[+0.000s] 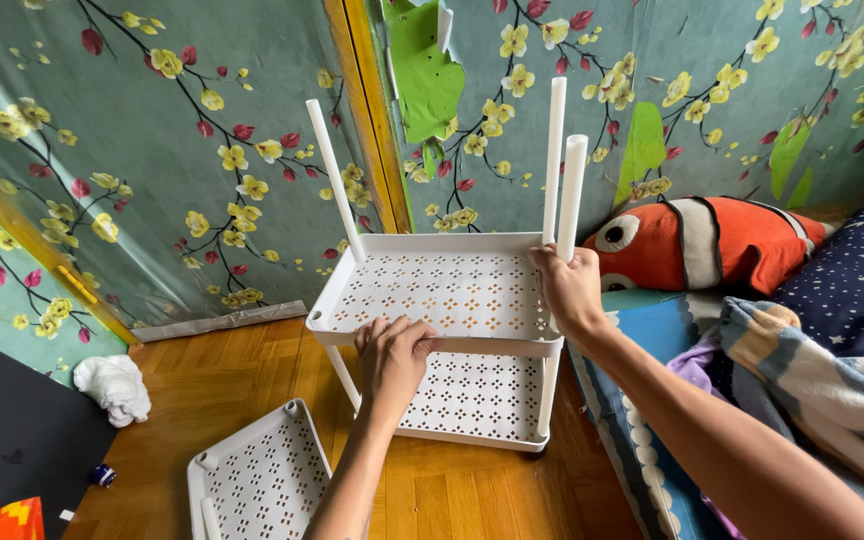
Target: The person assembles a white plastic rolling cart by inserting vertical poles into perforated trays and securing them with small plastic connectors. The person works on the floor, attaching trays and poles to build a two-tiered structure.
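The white perforated rack (442, 300) stands on the wooden floor (472, 495). The left hand (392, 355) rests, fingers bent, on its top shelf's front rim; the right hand (567, 290) grips a white pole (572, 190), its foot hidden by the fingers. A spare shelf (262, 475) is cut off below

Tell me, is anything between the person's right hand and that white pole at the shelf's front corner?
Nothing visible: the right hand already grips the white pole at its base. The left hand rests on the upper shelf rim.
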